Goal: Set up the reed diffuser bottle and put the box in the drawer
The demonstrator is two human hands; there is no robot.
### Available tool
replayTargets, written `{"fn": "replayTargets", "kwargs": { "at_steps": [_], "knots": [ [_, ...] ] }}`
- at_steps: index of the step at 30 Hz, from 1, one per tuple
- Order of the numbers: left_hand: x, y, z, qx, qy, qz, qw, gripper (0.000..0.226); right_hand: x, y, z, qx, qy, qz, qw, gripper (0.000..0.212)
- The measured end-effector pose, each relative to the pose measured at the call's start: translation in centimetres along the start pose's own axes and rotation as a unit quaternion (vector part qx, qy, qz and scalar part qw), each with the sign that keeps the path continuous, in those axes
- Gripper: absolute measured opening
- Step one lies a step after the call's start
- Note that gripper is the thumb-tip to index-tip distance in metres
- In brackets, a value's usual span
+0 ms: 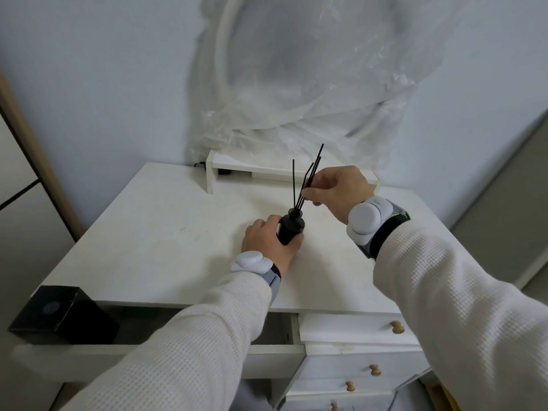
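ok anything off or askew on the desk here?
One reed is bent near its top; the rest look straight. The black box stands taller than the open drawer, so closing it may catch. Nothing spilled.

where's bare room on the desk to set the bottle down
Bare: the desk left of the left hand, back to the small shelf. Also the front strip beside the right sleeve. Crowded: the centre, both hands around the bottle and reeds.
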State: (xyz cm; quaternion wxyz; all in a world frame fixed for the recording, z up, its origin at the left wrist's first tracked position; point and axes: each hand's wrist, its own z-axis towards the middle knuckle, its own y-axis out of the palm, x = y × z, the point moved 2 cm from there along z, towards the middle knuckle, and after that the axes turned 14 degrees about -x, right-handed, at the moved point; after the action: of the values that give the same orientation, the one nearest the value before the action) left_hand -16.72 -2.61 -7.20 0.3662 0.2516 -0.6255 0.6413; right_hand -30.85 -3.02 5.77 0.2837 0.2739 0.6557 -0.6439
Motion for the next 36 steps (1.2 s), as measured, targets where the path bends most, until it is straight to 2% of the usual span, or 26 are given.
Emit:
{"fn": "replayTargets", "kwargs": {
  "at_steps": [7,11,21,32,36],
  "knots": [
    [-0.1,0.1,0.1,0.004,-0.003,0.004,1.0,0.044,-0.2,0.3,0.0,-0.033,-0.014,-0.033,0.999,0.004],
    [-0.1,0.1,0.1,0.002,-0.004,0.007,1.0,0.045,0.0,0.0,0.1,-0.028,-0.015,-0.016,0.999,0.011],
    [-0.1,0.1,0.1,0.005,-0.006,0.005,1.0,0.046,0.0,-0.8,0.6,-0.003,-0.037,0.004,0.999,0.007],
    [-0.1,0.1,0.2,0.0,-0.008,0.018,1.0,0.047,-0.3,0.6,0.9,-0.048,0.027,-0.092,0.994,0.018],
    [-0.1,0.0,0.2,-0.004,-0.007,0.018,1.0,0.047,-0.1,0.8,0.9,-0.037,0.027,-0.117,0.992,0.036]
  ]
}}
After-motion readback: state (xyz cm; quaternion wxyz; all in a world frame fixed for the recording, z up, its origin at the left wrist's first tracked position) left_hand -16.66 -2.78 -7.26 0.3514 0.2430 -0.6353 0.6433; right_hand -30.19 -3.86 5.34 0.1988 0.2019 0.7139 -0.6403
